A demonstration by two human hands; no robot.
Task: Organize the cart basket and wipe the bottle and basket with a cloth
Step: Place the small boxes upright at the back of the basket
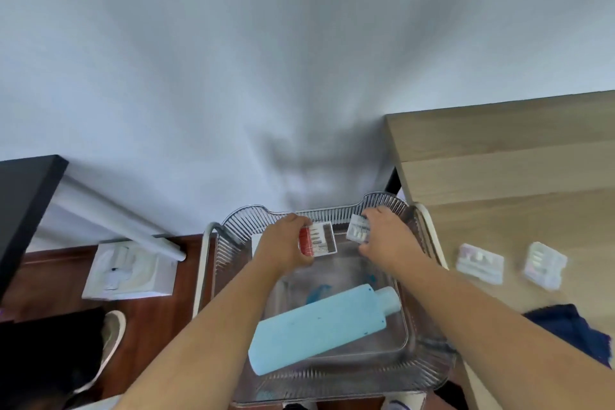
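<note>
A clear ribbed plastic basket (429,366) sits on a white cart. A light blue bottle (319,329) lies on its side in the basket's near half, cap toward the right. Over the basket's far end, my left hand (283,243) grips a small clear case with a red edge (317,239). Beside it, my right hand (386,236) holds a small clear white case (357,227). A dark blue cloth (565,329) lies on the wooden table to the right.
The wooden table (499,156) adjoins the cart on the right and bears two small clear cases (479,262) (544,265). A white box (129,270) rests on the floor at left, below a black tabletop (23,203). A grey wall is behind.
</note>
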